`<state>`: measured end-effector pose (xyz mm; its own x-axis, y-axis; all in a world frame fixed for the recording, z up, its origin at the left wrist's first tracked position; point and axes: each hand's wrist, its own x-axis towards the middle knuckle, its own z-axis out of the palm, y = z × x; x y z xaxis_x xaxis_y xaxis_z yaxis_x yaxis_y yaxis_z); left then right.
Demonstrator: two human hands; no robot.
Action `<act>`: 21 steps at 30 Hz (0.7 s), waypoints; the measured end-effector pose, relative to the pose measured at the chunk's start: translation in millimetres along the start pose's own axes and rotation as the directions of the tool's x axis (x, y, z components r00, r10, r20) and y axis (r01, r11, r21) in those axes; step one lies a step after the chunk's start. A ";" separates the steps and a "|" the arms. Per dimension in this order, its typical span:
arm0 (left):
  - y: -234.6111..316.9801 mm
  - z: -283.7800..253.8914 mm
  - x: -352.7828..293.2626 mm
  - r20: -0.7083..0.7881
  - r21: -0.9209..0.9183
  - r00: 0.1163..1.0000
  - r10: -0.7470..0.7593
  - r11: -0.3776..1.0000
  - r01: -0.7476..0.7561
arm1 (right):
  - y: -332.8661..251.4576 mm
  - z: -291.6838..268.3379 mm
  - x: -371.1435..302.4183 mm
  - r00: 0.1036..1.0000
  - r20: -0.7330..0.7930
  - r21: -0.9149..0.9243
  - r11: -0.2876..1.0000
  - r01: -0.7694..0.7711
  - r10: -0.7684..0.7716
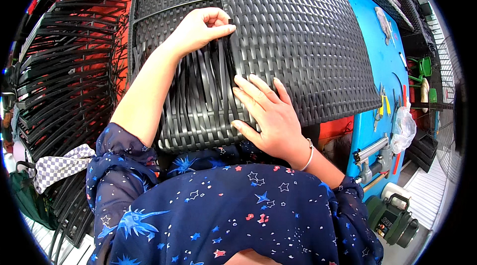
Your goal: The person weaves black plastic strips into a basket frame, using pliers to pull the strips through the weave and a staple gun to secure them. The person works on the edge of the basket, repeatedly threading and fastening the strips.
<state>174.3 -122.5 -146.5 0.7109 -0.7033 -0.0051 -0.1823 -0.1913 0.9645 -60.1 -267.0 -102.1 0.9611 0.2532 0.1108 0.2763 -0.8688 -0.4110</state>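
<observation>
Star-printed navy cloth (198, 215) fronts the worker; beyond, the left hand (201, 29) pinches a black strip (231, 48) (long axis running away from the body) on a woven panel (298, 41); the right hand (272, 122) lies flat there, fingers slightly spread.

I saw a blue table (365, 26). A gray glove (383, 24) lay near its right edge. A crumpled clear bag (403, 133) sat by that same edge. Past the near edge stood a green machine (390, 221). To the left was a checkered cloth (62, 166).
</observation>
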 end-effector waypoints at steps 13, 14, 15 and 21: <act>-8.9 8.8 0.0 -0.097 0.073 0.983 0.154 0.986 -0.147 | -3.8 2.5 1.2 0.996 -0.078 -0.047 0.998 0.045 -0.048; -9.4 9.3 0.2 -0.107 0.083 0.981 0.163 0.985 -0.154 | -3.4 3.0 -0.1 0.991 -0.123 -0.041 0.998 0.042 -0.047; -10.3 9.0 0.9 -0.110 0.093 0.980 0.168 0.983 -0.158 | -2.7 3.6 -1.8 0.985 -0.167 -0.035 0.999 0.040 -0.045; -12.4 8.9 2.4 -0.112 0.099 0.975 0.190 0.979 -0.179 | 8.0 14.1 -9.8 0.882 -0.470 0.012 0.998 0.061 -0.049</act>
<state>172.2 -127.9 -160.8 0.7348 -0.6458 0.2073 -0.3728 -0.1292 0.9189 -67.4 -270.4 -119.3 0.8374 0.0656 0.5426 0.3346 -0.8464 -0.4142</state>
